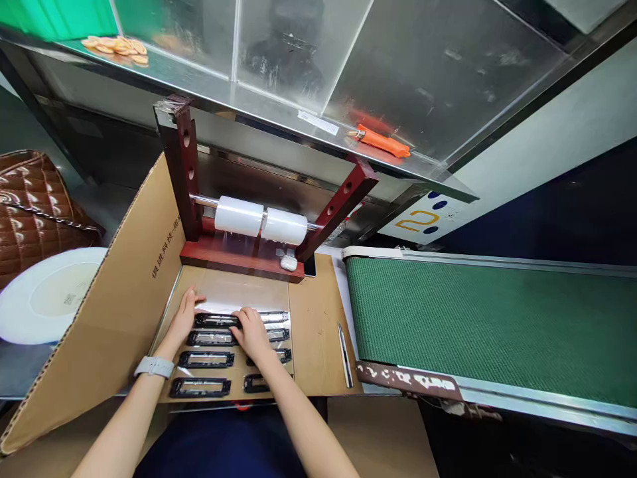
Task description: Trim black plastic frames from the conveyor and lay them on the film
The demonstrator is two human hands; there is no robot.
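Observation:
Several black rectangular plastic frames (206,359) lie in two columns on a cardboard sheet, over clear film (233,289) coming from the rolls. My left hand (185,315), with a pale watch band at the wrist, is beside the left end of the top-left black frame (215,320). Its fingers are apart and point to the right. At that frame's right end is my right hand (253,334), its thumb and fingers closed on the end. The right hand and forearm partly cover the right column.
Two white film rolls (239,216) hang on a rod in a dark red stand (239,260). A cardboard wall (114,305) rises at left. A pen (344,355) lies right of the frames, near a green conveyor belt (488,318). An orange-handled tool (383,141) rests on the metal shelf above.

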